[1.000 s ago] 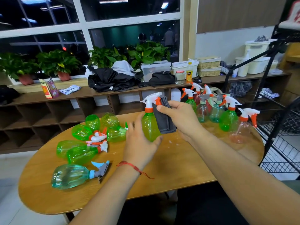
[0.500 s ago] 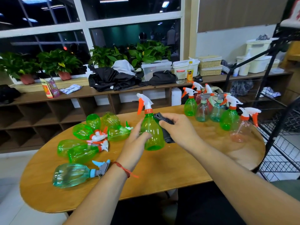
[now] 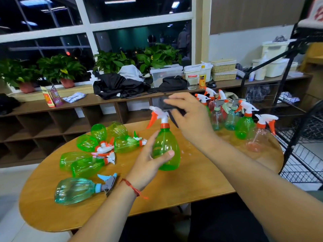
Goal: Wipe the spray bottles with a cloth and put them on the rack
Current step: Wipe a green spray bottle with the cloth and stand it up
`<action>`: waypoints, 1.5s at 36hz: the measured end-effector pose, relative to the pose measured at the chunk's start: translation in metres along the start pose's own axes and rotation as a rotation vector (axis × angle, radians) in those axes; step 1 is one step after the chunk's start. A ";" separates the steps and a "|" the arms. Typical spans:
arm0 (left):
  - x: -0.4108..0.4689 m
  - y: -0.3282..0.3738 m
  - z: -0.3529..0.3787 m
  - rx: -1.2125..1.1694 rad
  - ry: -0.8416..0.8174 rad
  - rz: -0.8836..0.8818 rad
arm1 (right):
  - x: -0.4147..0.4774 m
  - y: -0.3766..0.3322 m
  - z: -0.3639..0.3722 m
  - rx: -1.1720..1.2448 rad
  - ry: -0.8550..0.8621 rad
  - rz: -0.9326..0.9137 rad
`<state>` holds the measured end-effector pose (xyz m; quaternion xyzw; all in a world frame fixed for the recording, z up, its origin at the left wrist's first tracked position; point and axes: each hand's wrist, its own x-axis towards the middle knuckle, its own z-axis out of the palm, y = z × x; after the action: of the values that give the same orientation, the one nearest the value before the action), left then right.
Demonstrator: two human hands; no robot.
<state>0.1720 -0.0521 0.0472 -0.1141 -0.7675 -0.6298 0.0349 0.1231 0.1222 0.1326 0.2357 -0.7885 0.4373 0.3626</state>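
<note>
A green spray bottle (image 3: 168, 151) with a white and orange trigger head stands upright near the middle of the wooden table (image 3: 183, 186). My left hand (image 3: 150, 162) grips its body from the left, thumb across the front. My right hand (image 3: 190, 117) holds a dark grey cloth (image 3: 172, 110) against the trigger head. Several green bottles (image 3: 90, 154) and one teal bottle (image 3: 75, 190) lie on their sides at the left. Several bottles stand upright (image 3: 244, 126) at the right. The black wire rack (image 3: 300, 137) stands beside the table's right end.
A long wooden shelf unit (image 3: 70, 116) runs behind the table, with potted plants (image 3: 61, 70), dark clothes (image 3: 118, 86), boxes and a jar on top. White tubs (image 3: 274, 63) sit at the far right. Small water drops lie on the table by the held bottle.
The bottle has been turned so its orange trigger points left. My right hand with the cloth has moved up from the bottle's body to the trigger head.
</note>
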 end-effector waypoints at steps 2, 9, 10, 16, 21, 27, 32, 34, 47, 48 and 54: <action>-0.001 0.001 0.004 0.029 -0.022 0.034 | 0.001 -0.003 0.009 -0.039 -0.082 -0.071; 0.000 0.000 0.002 0.019 0.037 0.031 | -0.011 -0.009 0.024 -0.076 -0.340 -0.200; -0.001 0.001 0.002 0.026 0.038 0.038 | -0.008 -0.006 0.022 -0.064 -0.292 -0.177; 0.001 0.000 0.001 0.034 0.055 0.048 | -0.008 -0.010 0.023 -0.154 -0.279 -0.179; -0.002 -0.002 -0.002 0.033 0.060 0.079 | 0.001 -0.007 0.019 -0.118 -0.224 -0.147; 0.000 -0.004 -0.005 -0.004 0.079 0.054 | -0.008 -0.017 0.027 -0.168 -0.363 -0.305; -0.006 -0.002 -0.005 -0.016 0.049 0.069 | 0.005 -0.007 0.013 -0.113 -0.078 -0.180; -0.006 -0.001 -0.005 -0.009 0.041 0.102 | 0.003 -0.008 0.014 -0.165 -0.097 -0.217; -0.006 -0.009 -0.005 -0.116 0.088 0.073 | -0.010 0.003 0.017 -0.130 -0.209 -0.169; -0.006 -0.009 -0.005 -0.125 0.095 0.073 | -0.011 0.006 0.018 -0.108 -0.210 -0.146; -0.014 -0.017 -0.002 -0.158 0.105 0.059 | -0.005 0.011 0.013 -0.046 -0.165 -0.033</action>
<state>0.1822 -0.0585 0.0289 -0.1060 -0.7090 -0.6920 0.0844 0.1139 0.1173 0.1181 0.2757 -0.8215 0.3921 0.3088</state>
